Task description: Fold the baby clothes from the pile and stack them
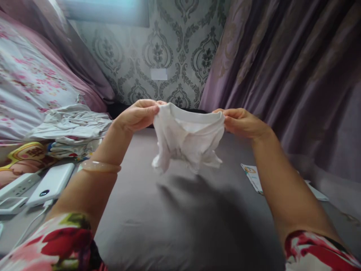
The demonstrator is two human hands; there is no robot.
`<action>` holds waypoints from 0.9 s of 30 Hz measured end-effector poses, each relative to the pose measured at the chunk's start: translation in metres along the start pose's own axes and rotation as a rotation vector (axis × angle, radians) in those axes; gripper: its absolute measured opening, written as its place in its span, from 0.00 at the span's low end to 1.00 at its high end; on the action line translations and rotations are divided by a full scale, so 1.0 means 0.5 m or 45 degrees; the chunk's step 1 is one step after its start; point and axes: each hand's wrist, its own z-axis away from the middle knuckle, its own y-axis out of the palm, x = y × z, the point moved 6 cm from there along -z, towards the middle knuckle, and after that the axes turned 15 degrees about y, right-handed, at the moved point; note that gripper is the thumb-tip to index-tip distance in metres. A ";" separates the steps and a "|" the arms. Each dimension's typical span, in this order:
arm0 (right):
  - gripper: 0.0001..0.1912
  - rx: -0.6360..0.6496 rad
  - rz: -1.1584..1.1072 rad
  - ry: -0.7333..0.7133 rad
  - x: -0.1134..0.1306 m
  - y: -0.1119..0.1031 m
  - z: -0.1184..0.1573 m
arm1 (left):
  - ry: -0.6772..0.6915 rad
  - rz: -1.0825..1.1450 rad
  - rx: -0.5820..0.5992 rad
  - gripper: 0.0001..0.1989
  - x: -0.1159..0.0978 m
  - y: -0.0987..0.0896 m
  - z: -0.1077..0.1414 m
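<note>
White garment (pixel 184 141), creased, top band (pixel 194 115) spread wide, lower edge uneven.

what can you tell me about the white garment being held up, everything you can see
The white garment looks like soft, thin cloth, with a smooth band along the wide opening at its top. The left hand and right hand pinch its upper corners, stretching the opening between them. Below, it hangs loose and creased, with an uneven, slightly blurred lower edge. It is held above the grey sheet; its exact cut is unclear.
</note>
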 end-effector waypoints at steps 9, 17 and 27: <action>0.18 0.019 -0.024 0.004 0.003 0.005 0.002 | -0.020 0.071 -0.061 0.09 0.012 0.008 -0.014; 0.20 -0.227 -0.058 -0.171 -0.034 -0.016 -0.052 | -0.037 0.223 -0.155 0.11 0.054 0.025 -0.037; 0.17 -0.759 0.258 -0.330 -0.062 -0.004 -0.080 | 0.077 0.021 -0.434 0.09 0.089 0.036 -0.049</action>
